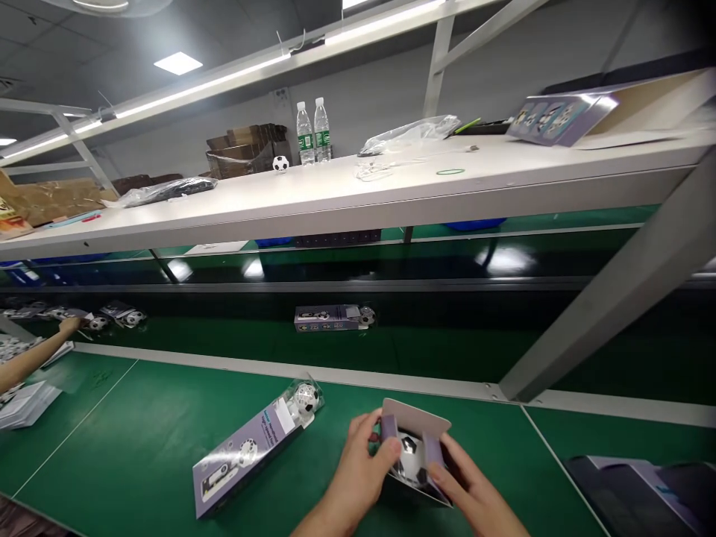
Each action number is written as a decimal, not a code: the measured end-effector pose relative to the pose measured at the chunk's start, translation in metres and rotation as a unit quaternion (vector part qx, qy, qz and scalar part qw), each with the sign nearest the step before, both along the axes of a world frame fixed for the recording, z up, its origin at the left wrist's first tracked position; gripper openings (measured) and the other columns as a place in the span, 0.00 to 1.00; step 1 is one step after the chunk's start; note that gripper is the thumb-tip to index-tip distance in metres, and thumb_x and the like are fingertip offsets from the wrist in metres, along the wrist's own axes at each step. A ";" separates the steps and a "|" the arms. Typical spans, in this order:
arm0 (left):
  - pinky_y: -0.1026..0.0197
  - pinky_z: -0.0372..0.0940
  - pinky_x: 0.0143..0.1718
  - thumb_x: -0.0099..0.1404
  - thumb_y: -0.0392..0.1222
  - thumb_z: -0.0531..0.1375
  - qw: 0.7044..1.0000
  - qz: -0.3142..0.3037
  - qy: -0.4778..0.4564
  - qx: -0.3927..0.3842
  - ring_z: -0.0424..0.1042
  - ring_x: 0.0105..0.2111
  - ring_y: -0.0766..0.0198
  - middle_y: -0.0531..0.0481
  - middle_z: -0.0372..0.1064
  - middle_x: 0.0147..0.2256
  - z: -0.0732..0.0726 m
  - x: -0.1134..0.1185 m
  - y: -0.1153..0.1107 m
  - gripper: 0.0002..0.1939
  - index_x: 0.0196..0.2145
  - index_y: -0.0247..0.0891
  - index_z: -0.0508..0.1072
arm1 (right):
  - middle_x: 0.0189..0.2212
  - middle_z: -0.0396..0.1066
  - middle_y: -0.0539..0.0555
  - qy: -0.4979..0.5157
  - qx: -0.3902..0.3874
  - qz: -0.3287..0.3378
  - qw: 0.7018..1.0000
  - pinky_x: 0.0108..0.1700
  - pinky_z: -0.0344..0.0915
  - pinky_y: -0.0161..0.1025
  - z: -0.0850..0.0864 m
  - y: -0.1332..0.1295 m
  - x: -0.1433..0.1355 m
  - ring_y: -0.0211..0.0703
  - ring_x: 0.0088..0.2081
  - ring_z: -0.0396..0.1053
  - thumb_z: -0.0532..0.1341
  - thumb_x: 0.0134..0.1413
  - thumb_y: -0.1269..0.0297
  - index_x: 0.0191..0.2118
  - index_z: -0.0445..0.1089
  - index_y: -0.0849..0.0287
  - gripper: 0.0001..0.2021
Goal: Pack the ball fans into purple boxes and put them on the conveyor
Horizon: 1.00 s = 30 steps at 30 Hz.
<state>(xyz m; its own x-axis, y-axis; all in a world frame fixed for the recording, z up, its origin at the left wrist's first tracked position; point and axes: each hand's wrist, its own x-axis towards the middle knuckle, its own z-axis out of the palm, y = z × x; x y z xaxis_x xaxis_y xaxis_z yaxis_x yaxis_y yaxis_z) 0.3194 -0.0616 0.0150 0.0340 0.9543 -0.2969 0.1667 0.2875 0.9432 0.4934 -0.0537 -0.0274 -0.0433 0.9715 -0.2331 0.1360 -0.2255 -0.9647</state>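
Observation:
At the front of the green bench, a purple box (433,444) with raised flaps is between my two hands. Inside its mouth sits a ball with black and white soccer patches (411,456). My left hand (361,466) grips the box's left side, thumb at the edge near the ball. My right hand (473,488) closes on the right side, thumb along the rim. The box's lower part is hidden. Left of my hands lies a purple handheld fan box (240,451), with a soccer-ball fan head (306,397) in clear plastic at its upper end.
A similar fan box (330,317) lies on the dark belt behind. At far left, another person's hand (70,324) touches plastic-wrapped pieces. Dark purple boxes (643,492) lie at right. A slanted metal post (609,298) rises beside the bench; a white shelf (313,198) crosses above, holding water bottles (321,134).

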 end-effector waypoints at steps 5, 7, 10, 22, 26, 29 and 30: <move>0.52 0.56 0.58 0.57 0.44 0.60 0.999 -0.038 -0.020 0.002 0.61 0.55 0.52 0.43 0.62 0.56 -0.007 0.005 0.006 0.33 0.60 0.38 0.57 | 0.55 0.64 0.58 0.035 0.011 -0.013 0.999 0.48 0.68 0.44 0.005 0.008 -0.017 0.52 0.50 0.68 0.59 0.45 0.42 0.61 0.52 0.54 0.39; 0.52 0.55 0.59 0.60 0.42 0.58 0.995 -0.049 0.012 0.085 0.59 0.58 0.52 0.43 0.59 0.57 -0.010 0.005 0.004 0.29 0.58 0.38 0.59 | 0.59 0.58 0.56 0.000 0.065 -0.019 0.998 0.47 0.68 0.42 0.002 0.009 -0.014 0.50 0.53 0.65 0.58 0.49 0.45 0.61 0.52 0.49 0.34; 0.51 0.54 0.60 0.65 0.39 0.51 0.949 -0.070 0.087 0.296 0.56 0.60 0.56 0.45 0.61 0.56 -0.017 -0.002 0.003 0.18 0.52 0.40 0.65 | 0.58 0.60 0.51 -0.124 0.272 0.009 0.954 0.51 0.66 0.41 -0.004 0.007 0.001 0.46 0.56 0.62 0.54 0.58 0.57 0.57 0.58 0.43 0.21; 0.44 0.47 0.62 0.59 0.47 0.63 0.849 -0.254 0.304 0.349 0.50 0.62 0.50 0.42 0.62 0.54 -0.003 -0.027 0.004 0.23 0.51 0.40 0.67 | 0.56 0.63 0.54 -0.381 0.541 0.194 0.724 0.50 0.69 0.44 0.020 0.007 0.031 0.52 0.59 0.58 0.59 0.56 0.61 0.59 0.59 0.51 0.25; 0.52 0.56 0.59 0.64 0.45 0.58 0.843 -0.261 0.308 0.355 0.55 0.60 0.53 0.42 0.63 0.53 0.008 -0.024 0.007 0.17 0.49 0.39 0.69 | 0.55 0.65 0.55 -0.365 0.556 0.184 0.723 0.48 0.71 0.42 0.029 0.008 0.025 0.50 0.58 0.59 0.57 0.57 0.64 0.53 0.67 0.52 0.17; 0.51 0.59 0.57 0.66 0.46 0.55 0.842 -0.255 0.317 0.355 0.57 0.59 0.51 0.42 0.63 0.53 0.016 -0.023 0.004 0.15 0.48 0.41 0.71 | 0.54 0.65 0.55 -0.344 0.561 0.186 0.730 0.46 0.72 0.41 0.034 0.007 0.027 0.50 0.58 0.59 0.56 0.59 0.66 0.52 0.67 0.50 0.16; 0.51 0.59 0.57 0.66 0.46 0.55 0.844 -0.248 0.315 0.356 0.59 0.58 0.51 0.42 0.63 0.52 0.018 -0.022 0.003 0.15 0.48 0.41 0.71 | 0.54 0.65 0.54 -0.335 0.558 0.186 0.737 0.46 0.72 0.41 0.035 0.007 0.028 0.49 0.58 0.59 0.55 0.59 0.67 0.53 0.67 0.49 0.17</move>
